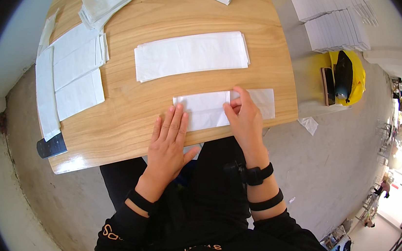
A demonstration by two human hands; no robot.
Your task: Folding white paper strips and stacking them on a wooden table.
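A thin white folded sheet point(204, 111) lies near the front edge of the wooden table, its upper layer ending partway along and a single strip running on to the right. My left hand point(167, 138) rests flat over its left end, fingers stretched out. At the edge of the upper layer, my right hand point(245, 113) has thumb and fingers curled together in a pinch on the folded sheet. Just beyond both hands is a neat stack of long white sheets point(191, 54), its edges slightly uneven.
White folded pieces point(76, 57) cover the table's left side, and more stacks point(119, 1) lie at the far edge. To the right, white stacks point(334, 13) stand beside a yellow bag point(356, 77) and a dark phone-shaped object point(328, 86). A black flat object point(51, 146) sits at the left corner.
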